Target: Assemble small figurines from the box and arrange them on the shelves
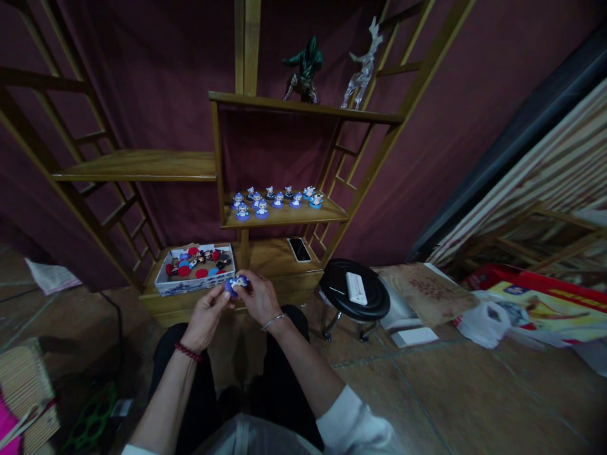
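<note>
A small purple and white figurine (236, 284) is held between my two hands, in front of the lower shelf. My left hand (207, 316) pinches its purple base from the left. From the right, my right hand (258, 297) closes its fingers on the figurine's upper part. Just beyond my left hand, a shallow white box (164, 287) holds several more figurines with red, blue and dark parts. On the middle shelf (284, 218) stand several little figurines in rows, purple-based ones at the front left and two blue-based ones at the right.
On the top shelf stand a dark green statue (307, 68) and a clear statue (364, 66). A phone (299, 249) lies on the low shelf. To the right, a black stool (374, 297) bears a white box (356, 289). A plastic bag (484, 322) rests on the floor.
</note>
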Tool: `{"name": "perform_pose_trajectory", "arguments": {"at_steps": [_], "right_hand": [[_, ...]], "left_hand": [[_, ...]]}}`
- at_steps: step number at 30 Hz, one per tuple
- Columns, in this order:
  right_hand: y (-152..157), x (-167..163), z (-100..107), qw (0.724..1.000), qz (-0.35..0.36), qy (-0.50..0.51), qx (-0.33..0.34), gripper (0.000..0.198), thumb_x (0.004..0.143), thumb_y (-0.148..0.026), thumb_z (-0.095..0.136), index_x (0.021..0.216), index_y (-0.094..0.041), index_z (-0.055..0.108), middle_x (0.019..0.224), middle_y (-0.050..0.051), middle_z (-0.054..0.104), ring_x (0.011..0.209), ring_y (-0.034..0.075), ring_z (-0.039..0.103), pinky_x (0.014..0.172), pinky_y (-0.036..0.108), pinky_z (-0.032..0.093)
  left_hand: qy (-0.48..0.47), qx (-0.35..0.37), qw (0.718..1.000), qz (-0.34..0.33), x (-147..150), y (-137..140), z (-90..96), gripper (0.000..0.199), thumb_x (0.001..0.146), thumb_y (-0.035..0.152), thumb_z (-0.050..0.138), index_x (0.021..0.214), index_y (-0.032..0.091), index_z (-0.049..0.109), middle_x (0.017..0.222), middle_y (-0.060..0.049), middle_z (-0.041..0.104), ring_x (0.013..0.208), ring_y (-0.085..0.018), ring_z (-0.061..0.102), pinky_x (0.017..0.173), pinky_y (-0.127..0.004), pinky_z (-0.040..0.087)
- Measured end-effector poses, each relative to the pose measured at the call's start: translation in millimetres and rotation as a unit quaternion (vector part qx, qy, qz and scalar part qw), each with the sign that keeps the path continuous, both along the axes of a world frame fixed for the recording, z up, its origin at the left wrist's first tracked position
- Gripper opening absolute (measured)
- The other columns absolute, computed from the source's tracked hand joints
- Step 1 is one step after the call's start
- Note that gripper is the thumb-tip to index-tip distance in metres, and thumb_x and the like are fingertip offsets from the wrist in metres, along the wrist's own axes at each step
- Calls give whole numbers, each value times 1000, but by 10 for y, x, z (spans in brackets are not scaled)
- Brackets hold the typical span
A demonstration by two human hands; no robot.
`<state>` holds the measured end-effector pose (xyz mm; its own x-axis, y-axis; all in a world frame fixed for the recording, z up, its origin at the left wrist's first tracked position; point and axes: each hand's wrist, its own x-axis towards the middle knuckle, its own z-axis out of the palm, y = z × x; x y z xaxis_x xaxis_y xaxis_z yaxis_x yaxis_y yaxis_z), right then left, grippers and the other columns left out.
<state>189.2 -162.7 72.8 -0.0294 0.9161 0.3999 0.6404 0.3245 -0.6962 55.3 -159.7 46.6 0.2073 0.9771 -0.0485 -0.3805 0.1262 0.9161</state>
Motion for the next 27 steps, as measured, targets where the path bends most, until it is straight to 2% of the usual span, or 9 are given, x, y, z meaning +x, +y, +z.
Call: {"name": "perform_pose_trajectory", "arguments": {"at_steps": [4,12,22,27], "right_hand": [[-5,52,60,999,33,-24,-6,26,76,-23,55,102,-25,55,96,1,60,85,14,55,77,24,42],[26,192,217,988,123,-92,6,25,79,-22,52,104,-23,55,98,2,60,87,14,55,79,24,40],[91,269,420,953,201,-225,1,19,83,-24,48,100,-24,56,98,2,60,90,14,54,78,24,38],[124,290,506,937,244,-251,12,16,80,-21,52,94,-22,58,94,2,60,87,14,53,78,25,37]], "left_hand": [[-15,-19,1000,-18,-8,-31,20,33,65,26,68,96,14,64,88,-5,65,74,-12,58,60,-19,45],[-27,-34,998,-46,9,-47,1,29,67,27,67,92,14,65,87,-7,65,70,-11,58,56,-18,42],[-64,-49,993,-89,50,-70,-54,28,69,27,65,94,15,64,94,-8,65,81,-15,60,64,-21,43],[-72,-34,991,-111,56,-88,-81,30,71,30,63,97,15,64,98,-10,64,85,-19,59,68,-25,42]]}}
